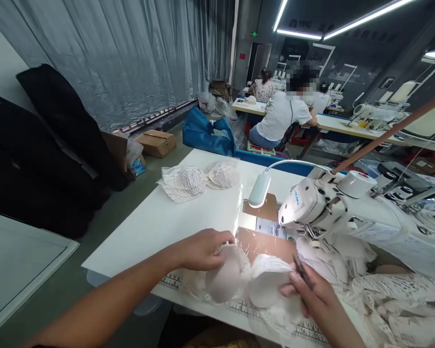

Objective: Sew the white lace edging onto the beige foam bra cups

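Note:
A white bra [227, 275] with two padded cups and lacy edges lies over the front edge of the sewing table. My left hand [206, 249] is closed on the upper edge of its left cup, thumb and fingers pinching the fabric. Beside the right cup, my right hand [313, 295] is closed around dark, pointed thread snips [301, 271], tips upward. The fingers of that hand are at the cup's right side; whether they also pinch the fabric I cannot tell. Just beyond, the sewing machine [311, 208] stands with its needle area near the right hand.
Two lace cup pieces [184, 182] lie at the table's far left. A lamp [260, 189] hangs over the brown plate [264, 244]. White lace garments [395, 295] are heaped at right. A blue bag [206, 133] stands behind; a person [282, 116] sits further back.

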Motion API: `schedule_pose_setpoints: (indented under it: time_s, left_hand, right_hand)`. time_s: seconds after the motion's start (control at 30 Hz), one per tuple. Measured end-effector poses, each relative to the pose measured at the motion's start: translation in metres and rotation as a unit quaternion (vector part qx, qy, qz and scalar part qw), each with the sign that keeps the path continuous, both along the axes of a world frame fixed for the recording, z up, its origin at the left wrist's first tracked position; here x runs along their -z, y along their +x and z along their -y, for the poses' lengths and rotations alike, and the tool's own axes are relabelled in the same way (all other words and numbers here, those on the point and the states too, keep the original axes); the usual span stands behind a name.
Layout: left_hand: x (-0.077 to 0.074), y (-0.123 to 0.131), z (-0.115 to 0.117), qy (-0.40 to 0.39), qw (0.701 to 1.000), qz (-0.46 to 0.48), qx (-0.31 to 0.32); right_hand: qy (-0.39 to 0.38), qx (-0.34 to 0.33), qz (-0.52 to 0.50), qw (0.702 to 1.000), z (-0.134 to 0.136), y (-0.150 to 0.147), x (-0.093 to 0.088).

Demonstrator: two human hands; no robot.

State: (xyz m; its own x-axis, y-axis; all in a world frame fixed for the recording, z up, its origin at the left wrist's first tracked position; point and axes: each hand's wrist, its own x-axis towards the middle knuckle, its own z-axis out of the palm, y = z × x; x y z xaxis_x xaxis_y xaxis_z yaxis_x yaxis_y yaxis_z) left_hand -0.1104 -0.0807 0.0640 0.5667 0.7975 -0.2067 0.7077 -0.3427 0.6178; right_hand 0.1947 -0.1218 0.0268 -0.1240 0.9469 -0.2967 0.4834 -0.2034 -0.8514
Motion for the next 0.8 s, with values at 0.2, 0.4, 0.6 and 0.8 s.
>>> schedule_pose_setpoints:
  time_s: [0.2,0.4,0.6,0.8]
  left_hand:
    - [-0.033,-0.071,-0.027,0.227,0.962,-0.026,-0.151]
    - [-0.053,-0.117,-0.086,0.488,0.827,-0.103,-0.260]
    - [0.020,-0.125,-0.126,0.304,0.914,-0.156,-0.220]
    - [0.032,-0.112,-0.121,0.315,0.918,-0.151,-0.186]
  right_hand:
    - [0.158,-0.103,-0.140,0.972,-0.072,-0.111,-0.022]
    - [0.380,-0.107,-0.140,0.908,-0.166,-0.183,-0.028]
    - [0.355,-0.168,-0.016,0.919,-0.181,-0.171,0.008]
    - [0.329,-0.256,0.101,0.903,-0.085,-0.077,0.007]
